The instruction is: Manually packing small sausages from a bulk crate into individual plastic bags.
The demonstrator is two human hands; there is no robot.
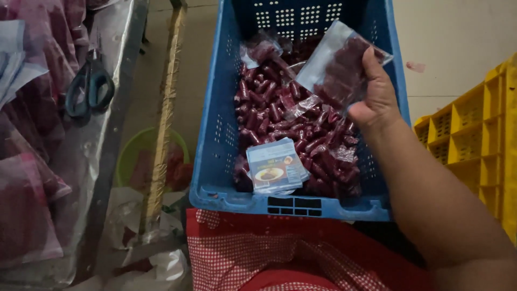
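Note:
My right hand (377,94) reaches over a blue plastic crate (215,134) and holds a clear plastic bag of dark red sausages (339,64) above the crate's far right side. The crate holds several more sealed bags of red sausages (280,108). One packet with a printed label (276,167) lies face up near the crate's front wall. My left hand is out of sight.
A metal table (116,118) at the left carries blue-handled scissors (89,86) and pink plastic bags (27,178). A green bowl (134,156) sits on the floor under it. Yellow crates (479,140) stand at the right. A red checked cloth (242,253) covers my lap.

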